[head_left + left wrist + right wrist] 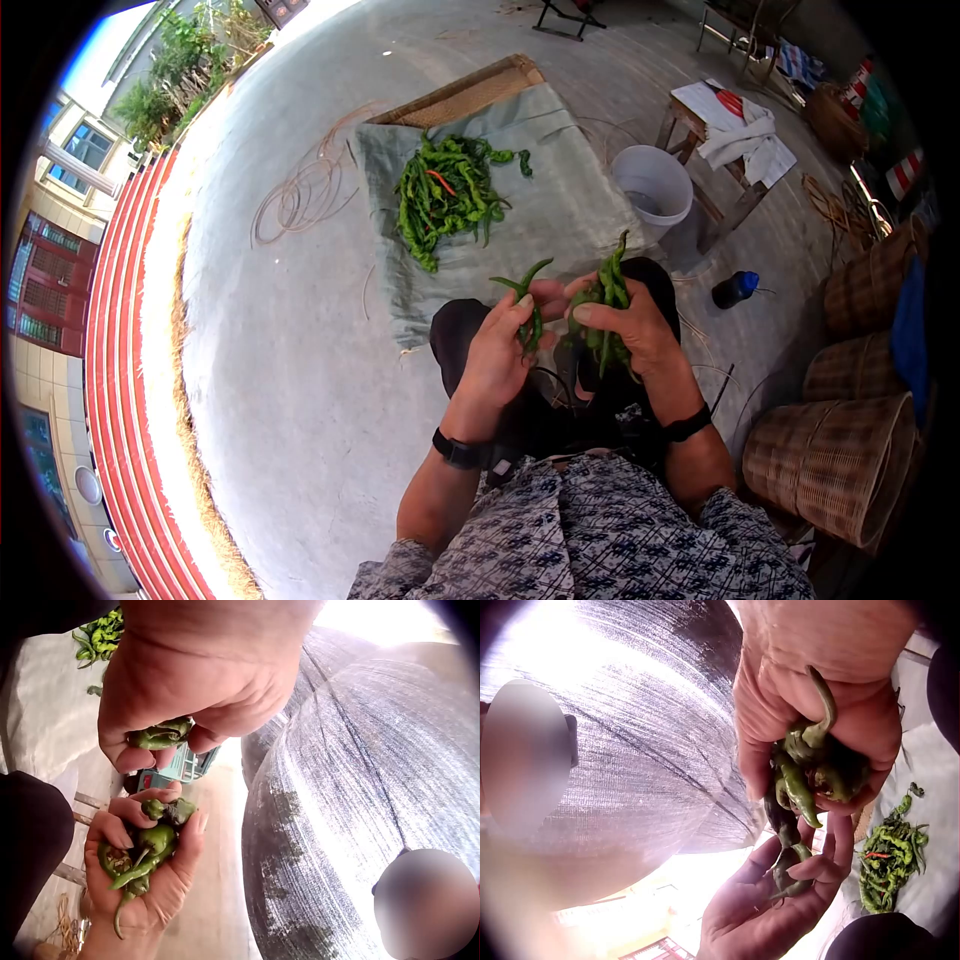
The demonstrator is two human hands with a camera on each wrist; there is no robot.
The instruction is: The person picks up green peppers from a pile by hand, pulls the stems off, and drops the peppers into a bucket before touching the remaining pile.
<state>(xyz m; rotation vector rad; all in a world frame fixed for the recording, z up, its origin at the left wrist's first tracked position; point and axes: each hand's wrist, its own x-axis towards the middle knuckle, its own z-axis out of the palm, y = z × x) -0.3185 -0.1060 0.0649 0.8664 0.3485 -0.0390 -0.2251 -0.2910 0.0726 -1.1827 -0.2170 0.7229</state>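
On the grey sheet (560, 170), toward its left side, a loose pile of green peppers (440, 215) is being supported, one red pepper (440, 182) showing; spread probably aids picking. Just off the sheet's near edge, green peppers (523, 285) are being held by the left hand (490, 355), thumb against them, apparently for separation from the rest. Next along that edge, a thicker bunch (605, 290) is being gripped by the right hand (640, 325), fingers curled round, likely to prevent spilling. Right of the sheet, a white bucket (650, 170) is being stood upright, mouth up, presumably for easy access.
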